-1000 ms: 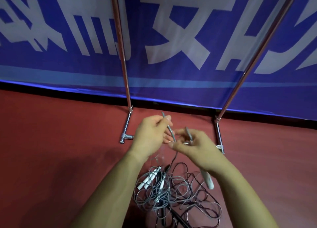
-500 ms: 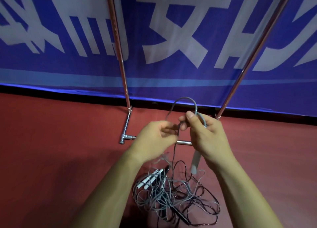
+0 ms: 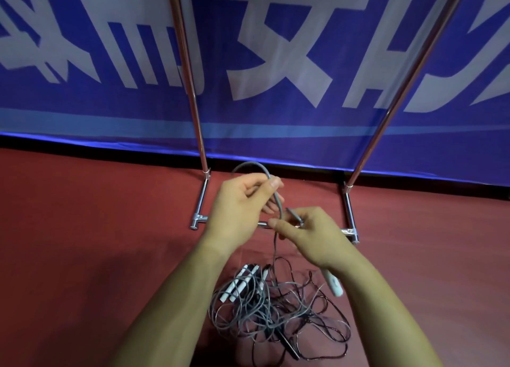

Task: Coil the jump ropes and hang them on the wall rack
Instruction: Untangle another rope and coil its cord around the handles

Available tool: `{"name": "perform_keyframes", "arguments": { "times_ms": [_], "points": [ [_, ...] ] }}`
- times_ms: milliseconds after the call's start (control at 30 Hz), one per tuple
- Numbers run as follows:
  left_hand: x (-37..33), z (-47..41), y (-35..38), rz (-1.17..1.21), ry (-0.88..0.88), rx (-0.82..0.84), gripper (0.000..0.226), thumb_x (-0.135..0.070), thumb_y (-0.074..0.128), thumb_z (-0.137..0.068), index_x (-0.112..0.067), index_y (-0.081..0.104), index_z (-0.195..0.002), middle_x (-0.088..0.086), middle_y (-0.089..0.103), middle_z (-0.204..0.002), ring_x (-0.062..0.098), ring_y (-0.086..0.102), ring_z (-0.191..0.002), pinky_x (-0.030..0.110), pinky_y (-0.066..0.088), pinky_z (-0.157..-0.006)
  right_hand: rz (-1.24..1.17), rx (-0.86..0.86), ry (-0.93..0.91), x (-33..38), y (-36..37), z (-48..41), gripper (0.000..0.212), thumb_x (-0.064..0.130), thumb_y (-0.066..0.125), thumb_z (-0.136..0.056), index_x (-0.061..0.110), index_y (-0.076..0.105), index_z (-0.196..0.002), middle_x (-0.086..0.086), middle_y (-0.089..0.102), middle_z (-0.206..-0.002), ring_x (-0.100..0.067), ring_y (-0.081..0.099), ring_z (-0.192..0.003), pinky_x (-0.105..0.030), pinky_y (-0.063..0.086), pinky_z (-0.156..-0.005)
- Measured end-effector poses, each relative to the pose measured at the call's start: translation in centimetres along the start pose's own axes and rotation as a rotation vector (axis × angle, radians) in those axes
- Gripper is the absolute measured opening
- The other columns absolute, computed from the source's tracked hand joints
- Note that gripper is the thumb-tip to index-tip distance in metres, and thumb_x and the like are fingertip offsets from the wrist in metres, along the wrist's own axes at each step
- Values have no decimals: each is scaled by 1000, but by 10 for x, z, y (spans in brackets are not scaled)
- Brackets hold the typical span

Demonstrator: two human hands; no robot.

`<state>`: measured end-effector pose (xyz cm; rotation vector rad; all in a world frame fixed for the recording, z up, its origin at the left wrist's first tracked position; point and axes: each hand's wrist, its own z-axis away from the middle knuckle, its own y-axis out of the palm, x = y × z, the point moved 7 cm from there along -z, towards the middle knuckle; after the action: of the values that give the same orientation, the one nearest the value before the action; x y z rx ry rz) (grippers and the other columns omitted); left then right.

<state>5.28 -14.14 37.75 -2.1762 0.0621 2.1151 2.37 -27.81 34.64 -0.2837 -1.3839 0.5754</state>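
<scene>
I'm watching the left hand (image 3: 240,206) pinching a grey rope (image 3: 249,163) between thumb and fingers, with the cord arching up over the knuckles. The right hand (image 3: 311,237), just beside it and lower, is closing its fingers on the same rope, with a white handle (image 3: 335,284) poking out under its wrist. The remaining jump ropes (image 3: 265,314) are lying tangled on the red floor (image 3: 82,242) beneath both hands, in front of the chrome rack (image 3: 202,198).
</scene>
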Motion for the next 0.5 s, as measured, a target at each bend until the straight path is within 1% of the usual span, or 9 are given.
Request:
{"name": "perform_keyframes", "arguments": {
  "times_ms": [67, 133, 200, 233, 300, 333, 367, 433, 500],
  "points": [
    [0, -1, -1, 140, -58, -30, 21, -9, 57, -100, -16, 73, -87, -1, 74, -74, 11, 69, -66, 20, 56, -63, 15, -103, -35, 5, -7, -1, 33, 32, 68, -94, 9, 70, -70, -7, 66, -62, -5, 49, -54, -26, 42, -58],
    [8, -2, -2, 162, -129, -10, 26, -1, 54, -98, -16, 74, -90, -1, 76, -82, 12, 72, -76, 23, 57, -69, -98, -253, -94, 14, -21, 2, 33, 28, 64, -97, 9, 72, -72, -4, 69, -65, -4, 53, -57, -30, 44, -60],
    [20, -2, 2, -38, -144, 103, 31, 1, 56, -92, -22, 75, -95, -6, 77, -86, 8, 70, -79, 23, 53, -76, -293, -337, -129, 21, -32, 4, 33, 21, 59, -100, 4, 72, -76, 7, 64, -56, 4, 51, -50, -13, 37, -52],
    [28, 0, 5, -166, -132, 186, 30, -4, 60, -88, -28, 75, -97, -10, 76, -87, 6, 68, -79, 22, 51, -78, -406, -344, -133, 22, -34, 4, 32, 19, 56, -101, 0, 71, -81, 11, 62, -54, 3, 49, -45, -8, 35, -50],
    [40, 5, 13, -371, -123, 313, 20, -21, 66, -87, -33, 75, -100, -13, 76, -91, 6, 69, -84, 25, 54, -86, -652, -312, -125, 27, -35, 6, 28, 19, 53, -102, -1, 71, -93, 9, 61, -57, 0, 36, -38, -11, 29, -43],
    [45, 7, 14, -442, -136, 349, 11, -29, 67, -91, -31, 76, -97, -11, 76, -88, 5, 68, -82, 29, 55, -85, -729, -283, -118, 29, -35, 7, 27, 19, 53, -102, 1, 72, -98, 7, 61, -61, -3, 30, -38, -14, 26, -40],
    [47, 7, 14, -512, -138, 350, 13, -36, 65, -95, -31, 74, -90, -10, 74, -81, 5, 65, -74, 30, 54, -77, -761, -248, -116, 30, -35, 7, 24, 19, 53, -101, 4, 72, -100, 5, 62, -64, -6, 26, -39, -17, 24, -39],
    [42, 3, 6, -591, -108, 244, 26, -37, 59, -100, -31, 68, -77, -8, 70, -70, 5, 62, -63, 27, 49, -64, -667, -197, -117, 31, -34, 7, 16, 15, 60, -98, 7, 73, -101, -2, 60, -66, -8, 30, -40, -19, 25, -40],
    [34, -1, -1, -455, -91, 114, 26, -29, 55, -103, -27, 67, -80, -5, 73, -73, 8, 69, -66, 26, 50, -63, -507, -156, -107, 25, -31, 5, 16, 7, 67, -92, 10, 73, -106, -4, 57, -67, -5, 46, -47, -15, 38, -48]
  ]
}}
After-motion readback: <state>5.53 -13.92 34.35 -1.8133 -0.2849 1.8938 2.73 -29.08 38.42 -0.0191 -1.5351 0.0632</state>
